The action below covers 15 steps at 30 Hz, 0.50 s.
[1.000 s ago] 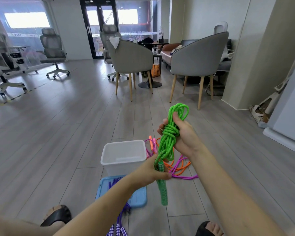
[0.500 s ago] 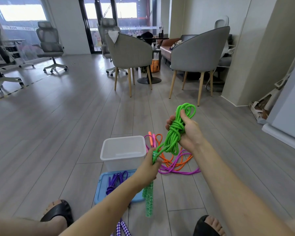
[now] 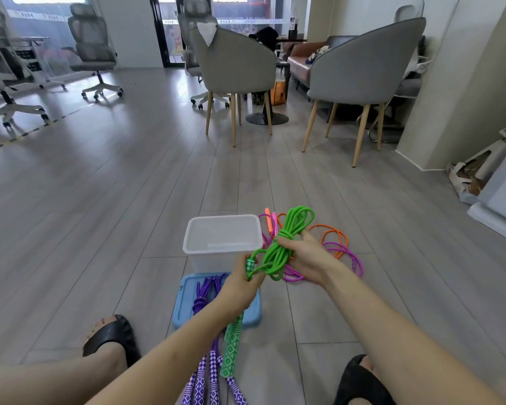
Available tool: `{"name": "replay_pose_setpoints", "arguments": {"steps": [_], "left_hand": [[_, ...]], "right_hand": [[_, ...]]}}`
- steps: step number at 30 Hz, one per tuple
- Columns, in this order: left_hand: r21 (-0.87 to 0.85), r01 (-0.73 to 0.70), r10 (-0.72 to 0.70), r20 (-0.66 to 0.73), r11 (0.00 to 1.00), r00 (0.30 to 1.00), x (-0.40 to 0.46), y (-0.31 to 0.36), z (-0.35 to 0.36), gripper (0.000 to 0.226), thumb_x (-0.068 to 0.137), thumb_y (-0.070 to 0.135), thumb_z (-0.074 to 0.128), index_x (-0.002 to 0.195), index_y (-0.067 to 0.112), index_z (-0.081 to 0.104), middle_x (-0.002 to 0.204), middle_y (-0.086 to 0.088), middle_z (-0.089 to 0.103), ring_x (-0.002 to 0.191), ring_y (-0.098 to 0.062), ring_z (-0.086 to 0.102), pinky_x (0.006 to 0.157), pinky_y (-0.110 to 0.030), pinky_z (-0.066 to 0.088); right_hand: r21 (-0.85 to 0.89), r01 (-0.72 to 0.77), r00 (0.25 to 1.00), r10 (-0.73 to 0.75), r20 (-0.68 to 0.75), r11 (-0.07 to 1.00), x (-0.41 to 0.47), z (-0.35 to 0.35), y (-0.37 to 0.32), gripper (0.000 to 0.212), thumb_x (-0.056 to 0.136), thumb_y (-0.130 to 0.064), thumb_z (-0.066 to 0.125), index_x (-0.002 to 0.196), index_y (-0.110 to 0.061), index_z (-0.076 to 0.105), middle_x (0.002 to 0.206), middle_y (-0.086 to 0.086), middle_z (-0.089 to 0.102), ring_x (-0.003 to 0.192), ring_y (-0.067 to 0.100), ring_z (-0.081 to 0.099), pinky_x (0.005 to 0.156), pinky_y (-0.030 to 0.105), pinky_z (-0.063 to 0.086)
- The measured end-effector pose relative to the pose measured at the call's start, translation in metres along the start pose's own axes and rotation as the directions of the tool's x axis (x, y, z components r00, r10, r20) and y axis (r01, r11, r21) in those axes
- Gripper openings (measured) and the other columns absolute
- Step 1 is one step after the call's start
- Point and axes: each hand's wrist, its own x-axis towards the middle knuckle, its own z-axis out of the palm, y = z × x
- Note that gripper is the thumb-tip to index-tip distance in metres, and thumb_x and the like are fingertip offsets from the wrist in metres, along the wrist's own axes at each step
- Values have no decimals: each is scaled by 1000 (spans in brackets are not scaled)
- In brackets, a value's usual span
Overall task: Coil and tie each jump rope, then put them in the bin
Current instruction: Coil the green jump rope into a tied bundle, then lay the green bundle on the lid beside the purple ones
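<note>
Both hands hold the green jump rope (image 3: 278, 252) in the air, just above the near right corner of the white bin (image 3: 222, 241). The right hand (image 3: 304, 258) has its fingers curled around the middle of the green coil, where several turns of rope are wrapped around the bundle. Loops of the coil stick out above this hand toward the far side, and shorter loops hang out below it. The left hand (image 3: 246, 283) is closed around one green patterned handle and the strand next to it. The second green handle (image 3: 231, 346) hangs down below the left wrist.

The white bin stands open on the floor (image 3: 100, 200), and its inside looks empty. Directly on the near side of it lies a blue lid (image 3: 184, 302), touching or almost touching the bin. A purple jump rope (image 3: 205, 290) rests on the lid, and its purple-and-white handles (image 3: 202, 384) reach toward the near edge, between the two feet in black sandals (image 3: 111, 337).

To the right of the bin, an orange rope (image 3: 333, 235) and a magenta rope (image 3: 354, 258) lie loose and tangled on the floor, partly hidden behind the right hand. Two grey chairs (image 3: 362, 74) stand far away in the room.
</note>
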Motion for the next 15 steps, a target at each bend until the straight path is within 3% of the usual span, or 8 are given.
{"name": "replay_pose_setpoints", "arguments": {"steps": [4,7,11,13,15], "left_hand": [[168,78,-107,172,983,979,-12,-37,-4,58,91,10,55,138,33,31,70,-6,51,52,-14,46,49,-22,39],[168,124,-156,197,978,968,-16,-64,2,60,93,13,57,143,30,27,96,-19,62,63,-19,55,56,-28,45],[198,192,-239,251,961,938,-18,-95,18,66,101,22,56,153,23,13,99,-15,62,76,-22,60,61,-27,46],[199,239,-286,257,951,923,-21,-108,26,70,101,25,58,154,20,13,112,-15,59,92,-26,63,73,-29,47],[216,273,-321,237,938,917,-23,-122,33,70,101,25,61,155,16,17,139,-17,48,123,-28,53,90,-25,40]], "right_hand": [[-76,19,997,-24,-74,997,25,4,30,25,97,6,61,119,-4,57,97,11,67,78,21,69,69,38,61],[-203,-15,996,-3,-85,979,43,10,55,27,95,0,67,122,-3,62,105,15,70,81,22,69,72,35,60],[-369,-57,992,12,-122,928,59,11,95,30,93,-2,71,123,-1,63,93,4,71,72,8,69,58,19,54],[-439,-83,990,23,-141,895,65,8,116,31,92,-1,72,122,0,63,95,4,71,78,8,69,63,17,54],[-478,-156,984,92,-154,865,72,3,139,33,92,-2,73,123,-1,62,103,11,70,88,20,69,73,27,56]]}}
